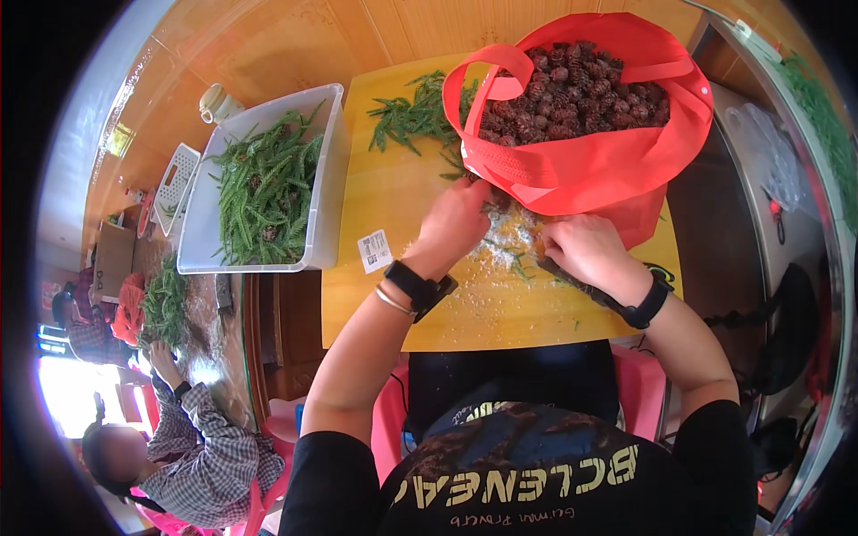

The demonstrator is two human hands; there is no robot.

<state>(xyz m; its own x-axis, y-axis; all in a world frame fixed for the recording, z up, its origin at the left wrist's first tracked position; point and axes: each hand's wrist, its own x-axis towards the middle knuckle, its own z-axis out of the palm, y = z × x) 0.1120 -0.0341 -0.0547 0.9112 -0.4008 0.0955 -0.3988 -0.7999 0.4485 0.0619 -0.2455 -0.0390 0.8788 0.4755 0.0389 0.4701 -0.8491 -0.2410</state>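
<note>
My left hand [458,221] is closed at the near side of a red fabric bag [581,170], its fingertips at a dark brown clump, probably a pine cone [498,198], partly hidden by the hand. To the right, my right hand [585,252] is closed, fingertips pressed together. A dark narrow strip [572,279] runs under it toward the wrist; I cannot tell whether it is gripped. White flakes [505,239] with green bits lie scattered between the hands on the yellow table [384,308]. Many brown pine cones [572,98] fill the bag.
A clear plastic bin [331,179] of green artificial sprigs [268,196] stands left. More sprigs [407,116] lie behind my left hand. A white label [374,251] lies on the table. At the lower left, another person [210,456] works at a second table.
</note>
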